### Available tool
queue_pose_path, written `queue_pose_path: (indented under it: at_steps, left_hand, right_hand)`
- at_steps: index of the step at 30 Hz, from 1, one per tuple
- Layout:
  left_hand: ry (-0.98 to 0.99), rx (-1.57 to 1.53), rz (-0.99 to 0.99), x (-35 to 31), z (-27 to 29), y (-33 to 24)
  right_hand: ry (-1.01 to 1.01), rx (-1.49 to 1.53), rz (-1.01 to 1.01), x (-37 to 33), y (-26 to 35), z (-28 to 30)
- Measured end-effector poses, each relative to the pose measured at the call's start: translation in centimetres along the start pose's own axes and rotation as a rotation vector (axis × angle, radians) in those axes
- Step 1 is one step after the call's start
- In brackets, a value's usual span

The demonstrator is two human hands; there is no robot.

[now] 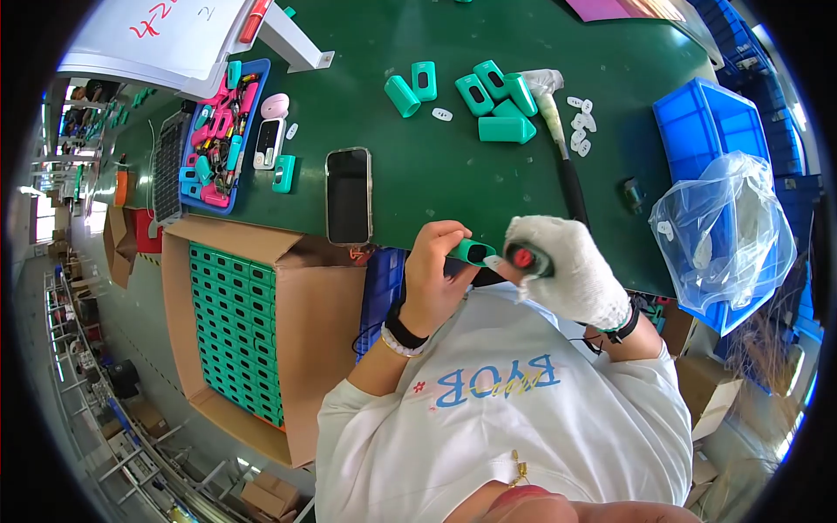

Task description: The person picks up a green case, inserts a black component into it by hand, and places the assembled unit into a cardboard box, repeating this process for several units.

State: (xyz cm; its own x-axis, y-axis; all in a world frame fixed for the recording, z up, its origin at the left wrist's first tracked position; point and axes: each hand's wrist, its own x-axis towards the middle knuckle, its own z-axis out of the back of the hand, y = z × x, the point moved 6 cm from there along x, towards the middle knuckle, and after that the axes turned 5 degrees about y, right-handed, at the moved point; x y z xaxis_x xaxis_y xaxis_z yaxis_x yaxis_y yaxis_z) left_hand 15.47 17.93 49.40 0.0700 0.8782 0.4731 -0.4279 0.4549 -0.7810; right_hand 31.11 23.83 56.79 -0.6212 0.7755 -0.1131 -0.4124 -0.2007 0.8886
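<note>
My left hand (432, 279) is closed around a teal plastic casing (471, 250), its open end facing right, at the table's near edge. Just to its right, my right hand (571, 268), in a white knitted glove, grips a dark-handled tool (540, 265) with a red end. The tool's working tip is hidden by the hand. Between the hands, something small and pale shows by the casing's mouth; I cannot make out what it is. Farther off lie several loose teal casings (507, 129) and a hammer (560, 144) with a wrapped head.
A black phone (349, 196) lies left of centre. A blue tray (228, 197) holds pink and teal parts. Small white oval pieces (578, 138) sit beyond the hammer. Blue bins (689, 126) with a clear plastic bag (728, 231) stand right; a carton (318, 349) of teal casings stands lower left.
</note>
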Motion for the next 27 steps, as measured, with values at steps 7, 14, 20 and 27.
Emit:
queue_pose_path:
  at_steps: [7, 14, 20, 27]
  left_hand:
    - [0.044, 0.127, -0.108, -0.5, 0.3, -0.7]
    - [-0.079, -0.023, 0.024, -1.3, 0.7, 0.5]
    - [-0.032, 0.065, -0.077, -0.8, 0.8, 0.0]
    - [-0.01, -0.004, 0.005, -0.6, 0.5, 0.1]
  right_hand:
    - [0.009, -0.493, 0.064, 0.0, 0.4, -2.8]
    - [-0.003, -0.441, 0.205, -1.3, 0.6, -2.8]
    - [0.095, -0.39, 0.211, -1.9, 0.0, -4.9]
    - [0.07, -0.343, 0.169, -2.6, 0.0, -4.1]
